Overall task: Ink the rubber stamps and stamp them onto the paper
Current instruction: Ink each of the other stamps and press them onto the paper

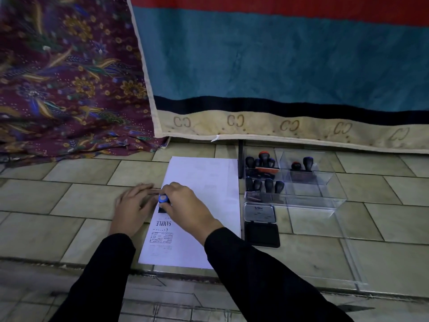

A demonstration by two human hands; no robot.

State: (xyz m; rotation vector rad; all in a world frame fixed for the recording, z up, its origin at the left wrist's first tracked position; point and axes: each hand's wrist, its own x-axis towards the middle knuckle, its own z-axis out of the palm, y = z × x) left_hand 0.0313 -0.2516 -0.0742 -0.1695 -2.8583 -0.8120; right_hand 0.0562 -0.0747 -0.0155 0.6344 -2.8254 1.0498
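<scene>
Blue-capped black rubber stamp [163, 199] stood on the white paper sheet [204, 177] near its left edge, gripped from above by the right hand [185, 205], whose fingers curled round the handle. The left hand [133, 205] lay flat, fingers straight, on that edge. An open black ink pad [262, 233] sat just beside the sheet's right edge.

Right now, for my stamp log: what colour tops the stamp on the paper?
Blue top on the stamp, gripped by the right hand; head view.
</scene>
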